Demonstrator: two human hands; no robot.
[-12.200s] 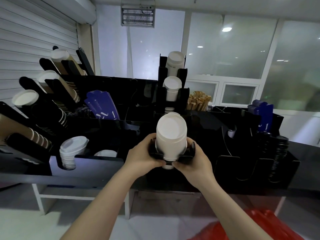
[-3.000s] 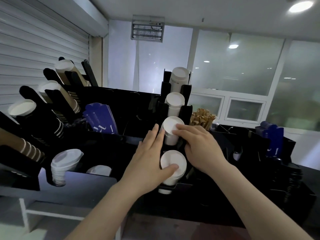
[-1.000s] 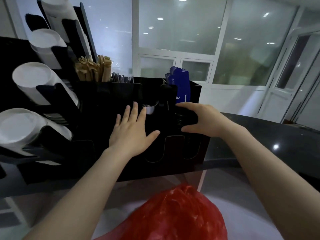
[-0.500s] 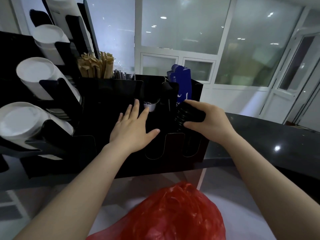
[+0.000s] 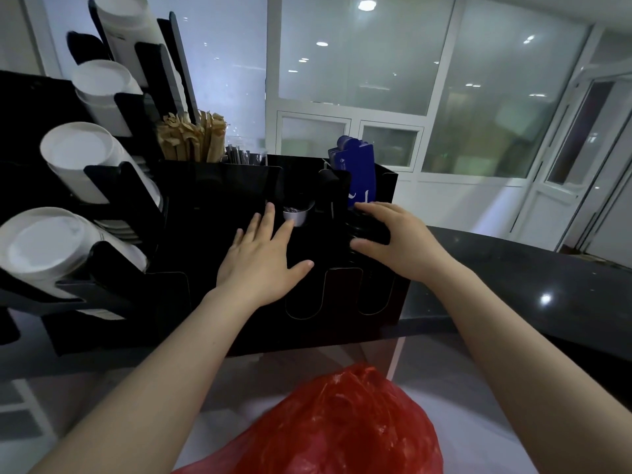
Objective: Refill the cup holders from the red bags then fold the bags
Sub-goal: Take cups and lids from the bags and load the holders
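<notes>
Glass-walled room with white frames and reflected ceiling lights; a dark polished counter (image 5: 513, 268) runs off at the right of the frame. On it we list a black organiser (image 5: 222, 200) across the centre, white cup stacks (image 5: 78, 155) lying in its tilted holders at the left edge, wooden stirrers (image 5: 191, 138) upper left of centre, and blue sleeves (image 5: 355, 172) top centre. The red bag (image 5: 342, 425) sits bottom centre, bulging and unfolded. The left hand (image 5: 263, 265) lies flat on the organiser's front, fingers straight, grasping nothing. The right hand (image 5: 400, 241) has thumb and fingers curled round a dark ribbed stack (image 5: 367, 230), lids as far as we can tell, in the right-hand slot. Step, in our judgement: seating that stack. We advise bracing the organiser with the flat hand, holding the stack square to its slot and pressing down evenly, lest it splay.
</notes>
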